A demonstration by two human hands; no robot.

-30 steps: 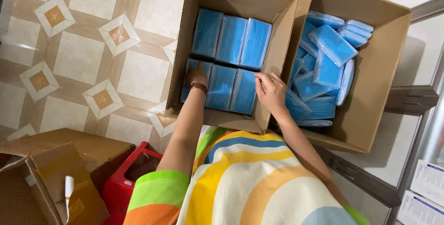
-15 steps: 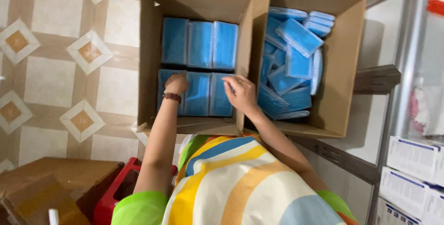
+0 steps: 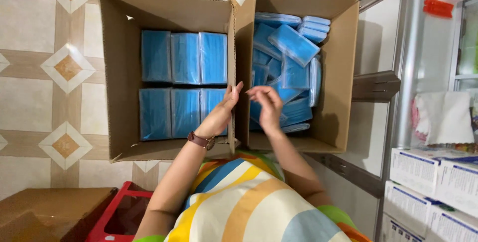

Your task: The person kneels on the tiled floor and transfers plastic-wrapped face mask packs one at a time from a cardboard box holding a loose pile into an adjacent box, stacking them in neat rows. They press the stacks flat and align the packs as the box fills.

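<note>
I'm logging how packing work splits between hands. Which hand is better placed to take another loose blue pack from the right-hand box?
Probably the right hand: it hovers empty over the loose blue packs, while the left hand sits at the cardboard wall between boxes.

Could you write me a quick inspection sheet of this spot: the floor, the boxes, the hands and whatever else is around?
Surface: patterned tile floor; both cartons stand on it.
Job's things: left cardboard box holds blue wrapped packs in tidy rows; right cardboard box holds loose blue packs piled unevenly.
Clutter: red crate and a brown carton at the lower left.
Grippers: left hand, with a wristwatch, at the wall between the boxes; right hand over the loose packs; both look empty.
Cables: nothing seen.
Surroundings: metal frame, white printed boxes, a cloth.
</note>
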